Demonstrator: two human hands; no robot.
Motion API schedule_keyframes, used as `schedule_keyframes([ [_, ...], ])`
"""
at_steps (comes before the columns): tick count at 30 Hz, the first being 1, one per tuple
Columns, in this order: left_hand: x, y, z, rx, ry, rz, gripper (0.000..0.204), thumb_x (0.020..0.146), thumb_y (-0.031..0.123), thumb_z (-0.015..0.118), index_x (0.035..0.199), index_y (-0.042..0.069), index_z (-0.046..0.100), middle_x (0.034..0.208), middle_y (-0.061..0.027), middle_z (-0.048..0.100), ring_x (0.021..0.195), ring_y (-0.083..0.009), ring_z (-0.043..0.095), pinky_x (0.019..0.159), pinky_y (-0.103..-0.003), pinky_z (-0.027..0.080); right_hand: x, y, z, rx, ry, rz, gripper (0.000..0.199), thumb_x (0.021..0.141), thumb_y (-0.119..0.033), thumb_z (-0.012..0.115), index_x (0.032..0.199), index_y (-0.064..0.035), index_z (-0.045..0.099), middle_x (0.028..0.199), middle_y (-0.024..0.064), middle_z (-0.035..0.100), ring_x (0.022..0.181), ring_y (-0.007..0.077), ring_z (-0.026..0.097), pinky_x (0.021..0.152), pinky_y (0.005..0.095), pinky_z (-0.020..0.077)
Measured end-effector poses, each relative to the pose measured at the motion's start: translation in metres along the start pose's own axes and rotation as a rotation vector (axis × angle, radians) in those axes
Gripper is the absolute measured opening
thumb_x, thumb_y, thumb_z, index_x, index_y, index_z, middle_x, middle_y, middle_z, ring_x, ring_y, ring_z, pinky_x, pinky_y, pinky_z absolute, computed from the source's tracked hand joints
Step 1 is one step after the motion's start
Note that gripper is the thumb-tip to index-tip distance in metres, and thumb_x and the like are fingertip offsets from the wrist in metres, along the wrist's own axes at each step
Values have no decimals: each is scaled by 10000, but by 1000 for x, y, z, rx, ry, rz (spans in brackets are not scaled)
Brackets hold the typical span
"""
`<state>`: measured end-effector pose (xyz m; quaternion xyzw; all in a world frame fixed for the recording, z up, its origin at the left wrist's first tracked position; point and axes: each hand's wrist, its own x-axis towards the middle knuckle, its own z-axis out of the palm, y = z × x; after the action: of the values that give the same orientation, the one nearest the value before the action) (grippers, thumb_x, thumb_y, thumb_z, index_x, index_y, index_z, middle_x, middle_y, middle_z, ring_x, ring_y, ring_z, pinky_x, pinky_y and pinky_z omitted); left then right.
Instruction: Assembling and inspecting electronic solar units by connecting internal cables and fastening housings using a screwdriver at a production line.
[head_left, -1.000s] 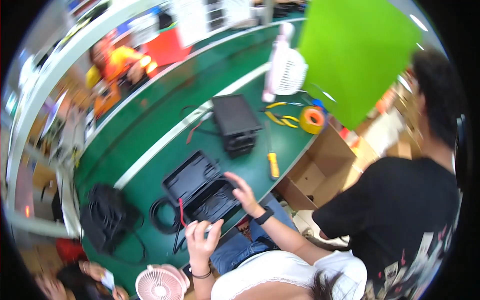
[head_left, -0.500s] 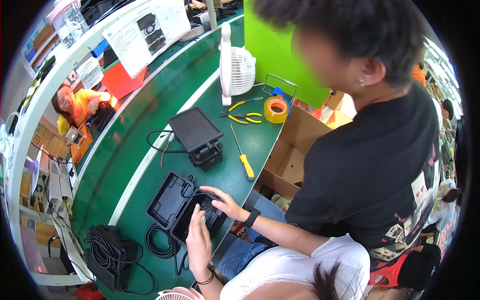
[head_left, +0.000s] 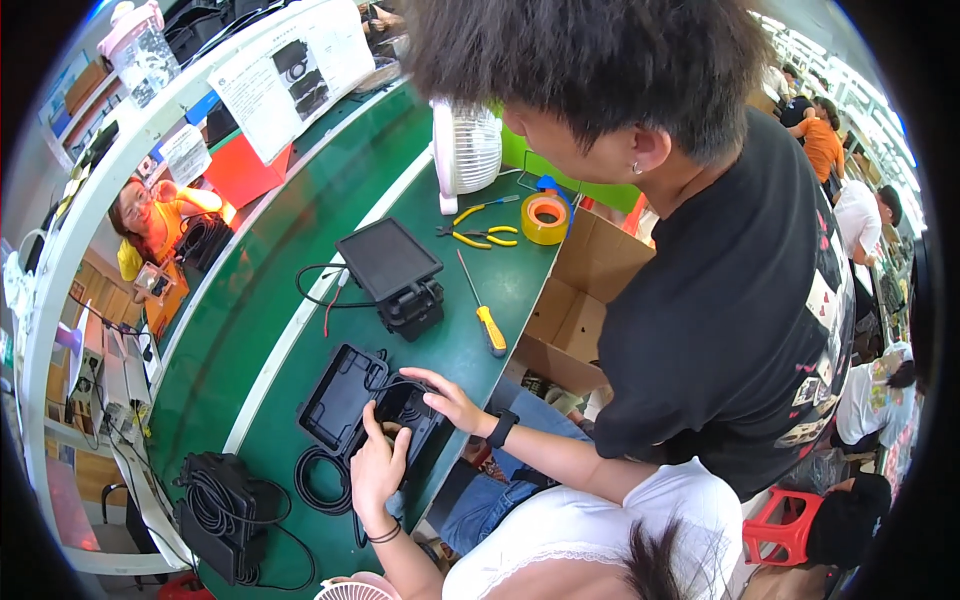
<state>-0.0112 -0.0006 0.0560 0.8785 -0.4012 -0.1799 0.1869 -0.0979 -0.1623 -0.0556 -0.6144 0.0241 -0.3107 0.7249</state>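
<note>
A black plastic housing (head_left: 345,395) lies open at the near edge of the green bench (head_left: 300,270), its lid part on the left. My left hand (head_left: 377,462) grips its near end, thumb pressing into the inside. My right hand (head_left: 448,398), a black watch on the wrist, holds its right side with fingers curled over the edge. A black cable runs out of the housing into a coil (head_left: 318,482) just left of my left hand.
A person in a black T-shirt (head_left: 730,300) leans in close on the right. Farther along the bench are a black panel device (head_left: 393,268), a yellow-handled screwdriver (head_left: 483,312), yellow pliers (head_left: 485,233), a tape roll (head_left: 545,217) and a white fan (head_left: 466,150). An open cardboard box (head_left: 575,300) stands beside the bench.
The view has swung, and the person in black now fills the upper right. My left hand has come up onto the housing; my right hand has stayed on it.
</note>
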Motion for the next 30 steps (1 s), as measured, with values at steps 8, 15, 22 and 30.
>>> schedule_keyframes([
  [8, -18, 18, 8, 78, 266, 2, 497, 997, 238, 529, 1452, 72, 419, 1151, -168, 640, 975, -364, 663, 831, -461, 528, -1, 3, 0, -32, 14, -2, 587, 977, -310, 498, 1460, 16, 420, 1467, 153, 485, 1381, 240, 431, 1162, 356, 292],
  [15, -49, 6, 18, 96, 546, 102, 701, 840, 155, 719, 1458, 21, 418, 1403, -216, 418, 1305, -417, 401, 1116, -513, 316, 1, 2, 1, -24, -31, 45, 667, 965, -387, 484, 1467, 42, 388, 1492, 154, 443, 1404, 235, 391, 1179, 357, 256],
  [22, -64, -15, 42, 233, 482, 184, 663, 825, 315, 759, 1373, 35, 512, 1356, -117, 555, 1323, -272, 482, 1159, -556, 271, 0, 3, -2, -6, 7, 32, 594, 957, -301, 501, 1444, 30, 427, 1471, 148, 475, 1387, 245, 411, 1165, 358, 276],
  [30, -67, -16, 39, 114, 533, 206, 579, 765, 237, 810, 1279, 70, 603, 1107, -126, 633, 1101, -268, 603, 1120, -549, 345, -5, 1, 2, -5, -15, 85, 612, 960, -324, 498, 1448, 35, 414, 1486, 154, 455, 1411, 252, 384, 1175, 364, 253],
])
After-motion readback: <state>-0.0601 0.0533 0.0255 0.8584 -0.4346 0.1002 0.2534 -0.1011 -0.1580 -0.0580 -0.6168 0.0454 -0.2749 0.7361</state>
